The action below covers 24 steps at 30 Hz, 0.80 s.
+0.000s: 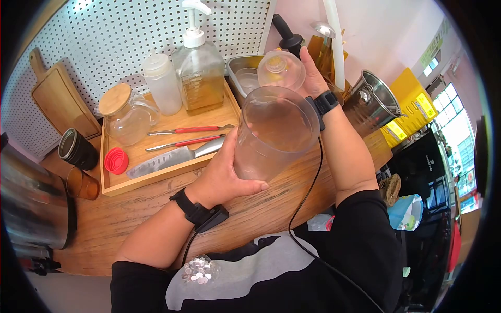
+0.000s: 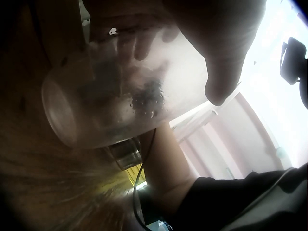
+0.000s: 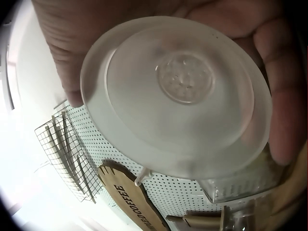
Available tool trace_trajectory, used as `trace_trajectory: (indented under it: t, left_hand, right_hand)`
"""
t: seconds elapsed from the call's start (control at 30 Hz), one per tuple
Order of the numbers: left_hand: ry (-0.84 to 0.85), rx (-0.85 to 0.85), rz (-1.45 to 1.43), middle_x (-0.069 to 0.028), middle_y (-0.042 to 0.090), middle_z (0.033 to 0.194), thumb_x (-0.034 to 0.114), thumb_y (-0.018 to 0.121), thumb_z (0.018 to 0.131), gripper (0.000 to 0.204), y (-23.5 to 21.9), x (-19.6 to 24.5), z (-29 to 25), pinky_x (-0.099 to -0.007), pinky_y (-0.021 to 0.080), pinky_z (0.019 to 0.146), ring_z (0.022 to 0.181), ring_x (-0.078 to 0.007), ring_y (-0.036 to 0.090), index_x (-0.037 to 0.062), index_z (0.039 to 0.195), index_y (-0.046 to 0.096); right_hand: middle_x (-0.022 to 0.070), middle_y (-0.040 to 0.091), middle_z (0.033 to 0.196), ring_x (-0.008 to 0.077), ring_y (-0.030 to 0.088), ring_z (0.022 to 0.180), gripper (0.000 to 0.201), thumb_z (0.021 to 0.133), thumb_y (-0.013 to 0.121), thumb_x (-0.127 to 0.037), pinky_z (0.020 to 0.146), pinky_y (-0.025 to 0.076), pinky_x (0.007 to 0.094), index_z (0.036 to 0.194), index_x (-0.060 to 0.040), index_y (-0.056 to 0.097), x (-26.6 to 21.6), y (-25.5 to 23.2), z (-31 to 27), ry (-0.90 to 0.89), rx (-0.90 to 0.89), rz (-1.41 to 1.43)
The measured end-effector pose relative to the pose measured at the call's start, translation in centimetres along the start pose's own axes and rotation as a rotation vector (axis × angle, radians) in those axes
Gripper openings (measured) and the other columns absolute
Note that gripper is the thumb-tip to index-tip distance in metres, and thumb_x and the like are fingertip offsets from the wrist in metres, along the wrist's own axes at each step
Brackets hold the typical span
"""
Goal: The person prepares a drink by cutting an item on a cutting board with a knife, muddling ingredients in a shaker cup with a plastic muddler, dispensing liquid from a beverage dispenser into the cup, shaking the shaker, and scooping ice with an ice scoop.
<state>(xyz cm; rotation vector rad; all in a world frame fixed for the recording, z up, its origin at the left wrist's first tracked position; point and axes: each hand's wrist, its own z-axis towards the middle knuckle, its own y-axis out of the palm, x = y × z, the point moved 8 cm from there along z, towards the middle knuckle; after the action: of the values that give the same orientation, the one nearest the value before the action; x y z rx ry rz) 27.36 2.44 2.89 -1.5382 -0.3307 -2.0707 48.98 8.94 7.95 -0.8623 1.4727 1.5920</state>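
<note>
My left hand (image 1: 222,180) grips a clear plastic canister (image 1: 276,138), its fingers behind the wall and the thumb along the near side. The canister tilts with its wide mouth up toward my head; water drops show on its wall in the left wrist view. Just beyond the mouth, my right hand (image 1: 314,78) holds a round translucent lid (image 3: 183,125) by its edges, thumb on one side and fingers on the other. A small raised circle marks the middle of the lid. Both things are above the wooden counter (image 1: 219,240).
A wooden tray (image 1: 156,175) holds a knife (image 1: 162,163), two red-handled tools, a red cap (image 1: 116,160), a glass jug (image 1: 128,122) and a pump bottle (image 1: 201,78). Behind stands a metal pan (image 1: 235,65); to the right, a steel bucket (image 1: 370,101). A black cable (image 1: 308,201) hangs across.
</note>
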Motion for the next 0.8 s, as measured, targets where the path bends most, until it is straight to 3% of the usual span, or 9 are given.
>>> trace_trajectory:
  t: [0.07,0.13,0.37,0.43,0.53,0.63,0.8]
  left_hand:
    - [-0.010,-0.009,-0.012,-0.0162,0.040,0.137,0.027,0.090,0.058,0.119,0.1,-0.2,0.0,-0.0413,0.029,0.109,0.131,-0.0287,0.038,0.0069,0.147,0.014]
    - [-0.013,-0.004,-0.026,-0.0161,0.040,0.137,0.026,0.089,0.057,0.118,0.1,-0.3,0.0,-0.0413,0.029,0.109,0.131,-0.0288,0.038,0.0068,0.147,0.014]
    - [-0.019,-0.002,-0.019,-0.0162,0.040,0.137,0.027,0.089,0.057,0.118,0.1,-0.2,0.1,-0.0416,0.029,0.109,0.131,-0.0293,0.038,0.0062,0.147,0.014]
    - [-0.019,-0.011,-0.028,-0.0166,0.039,0.137,0.027,0.089,0.058,0.118,0.1,0.1,0.1,-0.0417,0.029,0.109,0.131,-0.0295,0.038,0.0059,0.147,0.014]
    - [0.015,0.005,-0.008,-0.0166,0.041,0.137,0.018,0.084,0.062,0.105,0.1,0.9,0.0,-0.0349,0.032,0.108,0.128,-0.0248,0.041,0.0002,0.144,0.019]
    - [0.008,-0.002,-0.030,-0.0163,0.042,0.137,0.017,0.083,0.063,0.105,0.2,1.1,0.1,-0.0351,0.032,0.108,0.128,-0.0245,0.041,0.0001,0.144,0.019]
    - [0.014,-0.001,-0.037,-0.0162,0.042,0.137,0.016,0.083,0.063,0.105,0.2,1.4,0.1,-0.0352,0.032,0.108,0.128,-0.0246,0.041,-0.0001,0.144,0.019]
  right_hand:
    - [0.0117,0.055,0.125,0.0314,0.059,0.111,0.077,0.079,0.061,-0.065,0.062,0.059,0.0368,0.132,-0.0110,0.047,-0.1,0.0,-0.6,-0.020,0.039,0.064]
    - [0.0106,0.053,0.127,0.0303,0.056,0.115,0.073,0.081,0.064,-0.059,0.065,0.060,0.0403,0.132,-0.0110,0.046,0.1,1.3,-1.4,0.023,-0.159,-0.027]
    - [0.0122,0.055,0.126,0.0289,0.056,0.114,0.071,0.085,0.058,-0.059,0.073,0.059,0.0403,0.133,-0.0087,0.045,0.2,-0.4,-0.4,0.071,-0.003,-0.011]
    - [0.0133,0.055,0.126,0.0281,0.056,0.115,0.072,0.085,0.057,-0.060,0.084,0.056,0.0408,0.133,-0.0071,0.045,0.3,0.4,-0.5,0.170,-0.195,-0.012]
    - [0.0135,0.054,0.128,0.0264,0.055,0.116,0.071,0.086,0.056,-0.059,0.093,0.051,0.0425,0.132,-0.0057,0.046,0.2,1.6,-0.8,0.164,-0.269,0.077]
    - [0.0136,0.054,0.129,0.0256,0.055,0.117,0.070,0.087,0.056,-0.057,0.093,0.051,0.0440,0.133,-0.0045,0.045,0.1,2.1,-1.1,0.030,-0.144,-0.088]
    - [0.0132,0.053,0.129,0.0263,0.055,0.117,0.061,0.090,0.056,-0.046,0.090,0.052,0.0427,0.134,-0.0056,0.044,0.8,1.7,-0.8,0.049,-0.062,-0.172]
